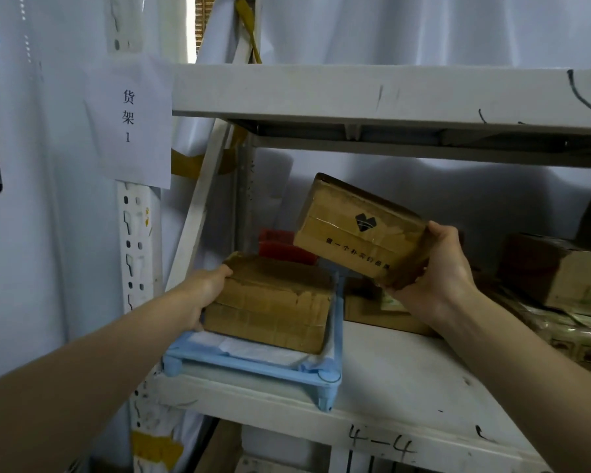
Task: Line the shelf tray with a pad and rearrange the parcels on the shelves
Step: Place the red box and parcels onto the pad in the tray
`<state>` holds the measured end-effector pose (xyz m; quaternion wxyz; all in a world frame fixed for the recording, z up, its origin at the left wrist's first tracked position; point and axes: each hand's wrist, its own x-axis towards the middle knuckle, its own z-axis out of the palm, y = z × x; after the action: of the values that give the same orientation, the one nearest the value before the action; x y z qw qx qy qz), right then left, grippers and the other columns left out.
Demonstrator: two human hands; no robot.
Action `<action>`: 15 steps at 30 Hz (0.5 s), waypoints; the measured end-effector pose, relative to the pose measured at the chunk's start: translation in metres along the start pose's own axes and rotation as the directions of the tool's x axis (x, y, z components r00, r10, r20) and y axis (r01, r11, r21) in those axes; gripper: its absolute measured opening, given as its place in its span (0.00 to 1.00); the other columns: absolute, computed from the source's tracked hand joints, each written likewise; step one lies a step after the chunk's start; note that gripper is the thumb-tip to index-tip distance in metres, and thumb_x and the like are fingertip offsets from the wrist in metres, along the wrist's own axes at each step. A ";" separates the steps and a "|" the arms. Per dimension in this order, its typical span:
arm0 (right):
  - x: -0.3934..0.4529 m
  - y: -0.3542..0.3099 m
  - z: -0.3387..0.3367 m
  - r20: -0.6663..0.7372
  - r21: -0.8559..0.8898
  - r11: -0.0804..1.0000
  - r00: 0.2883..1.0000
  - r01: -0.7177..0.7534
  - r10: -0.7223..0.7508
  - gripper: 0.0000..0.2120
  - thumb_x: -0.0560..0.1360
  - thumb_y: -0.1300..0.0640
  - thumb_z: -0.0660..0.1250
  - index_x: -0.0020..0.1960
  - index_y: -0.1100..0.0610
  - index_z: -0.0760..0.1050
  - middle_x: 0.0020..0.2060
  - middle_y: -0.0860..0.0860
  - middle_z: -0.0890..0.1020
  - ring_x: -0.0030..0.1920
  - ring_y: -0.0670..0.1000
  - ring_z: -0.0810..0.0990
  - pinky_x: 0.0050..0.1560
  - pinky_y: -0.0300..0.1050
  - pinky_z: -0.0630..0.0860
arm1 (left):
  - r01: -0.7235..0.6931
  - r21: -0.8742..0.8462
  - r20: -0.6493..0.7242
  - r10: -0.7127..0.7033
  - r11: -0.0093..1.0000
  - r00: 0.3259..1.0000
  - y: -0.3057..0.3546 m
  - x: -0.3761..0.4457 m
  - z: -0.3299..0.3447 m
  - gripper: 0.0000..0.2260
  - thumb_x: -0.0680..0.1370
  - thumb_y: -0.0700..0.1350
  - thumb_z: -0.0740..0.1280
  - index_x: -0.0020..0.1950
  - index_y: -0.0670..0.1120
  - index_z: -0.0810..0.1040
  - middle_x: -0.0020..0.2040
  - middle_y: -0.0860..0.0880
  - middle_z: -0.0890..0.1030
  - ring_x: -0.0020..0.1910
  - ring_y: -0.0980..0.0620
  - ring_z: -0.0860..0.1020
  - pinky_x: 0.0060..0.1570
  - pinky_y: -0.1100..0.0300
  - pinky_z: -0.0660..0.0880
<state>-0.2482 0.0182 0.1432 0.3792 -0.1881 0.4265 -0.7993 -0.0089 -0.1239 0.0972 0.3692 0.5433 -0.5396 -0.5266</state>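
A light blue tray [253,365] stands at the left end of the white shelf [406,380], lined with a white pad [253,348]. A flat brown cardboard parcel [273,302] lies on the pad, and my left hand [205,291] grips its left end. My right hand [440,268] holds a second cardboard parcel with a black heart logo [355,230], tilted in the air above the tray's right edge. A red item [280,245] shows behind the flat parcel, partly hidden.
More cardboard boxes [560,271] and wrapped packs [560,332] fill the shelf's right side. An upper shelf board [355,93] hangs close overhead. A paper label [130,117] is stuck on the left upright post [137,240]. The shelf front edge is marked 4-4.
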 end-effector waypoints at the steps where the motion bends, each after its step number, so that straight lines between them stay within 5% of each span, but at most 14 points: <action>1: 0.002 0.002 0.003 -0.001 -0.004 1.000 1.000 -0.001 0.001 0.13 0.82 0.44 0.60 0.61 0.49 0.73 0.52 0.53 0.81 0.55 0.58 0.79 0.63 0.59 0.75 | -0.045 0.043 -0.016 0.045 0.998 0.999 -0.001 0.002 -0.002 0.20 0.83 0.54 0.59 0.68 0.41 0.71 0.51 0.44 0.76 0.46 0.45 0.73 0.53 0.52 0.70; 6: 0.015 0.017 0.018 0.008 -0.047 0.999 1.000 0.015 -0.014 0.15 0.81 0.43 0.60 0.63 0.49 0.73 0.55 0.54 0.82 0.57 0.59 0.80 0.63 0.59 0.75 | -0.155 0.126 -0.038 0.161 0.980 0.986 -0.002 0.012 -0.018 0.25 0.82 0.55 0.62 0.73 0.39 0.70 0.65 0.40 0.77 0.62 0.42 0.76 0.62 0.52 0.71; 15: 0.057 0.047 0.066 0.057 -0.166 0.985 0.998 0.047 -0.038 0.18 0.82 0.41 0.57 0.66 0.50 0.72 0.57 0.55 0.82 0.58 0.60 0.80 0.59 0.64 0.77 | -0.337 0.102 -0.058 0.344 0.936 0.937 0.027 0.023 -0.004 0.20 0.84 0.55 0.58 0.71 0.45 0.71 0.61 0.48 0.76 0.66 0.44 0.72 0.64 0.52 0.67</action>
<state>-0.2227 -0.0773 0.1401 0.3563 -0.2495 0.4777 -0.7633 -0.0133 -0.1514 0.1200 0.4499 0.4772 -0.6344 -0.4092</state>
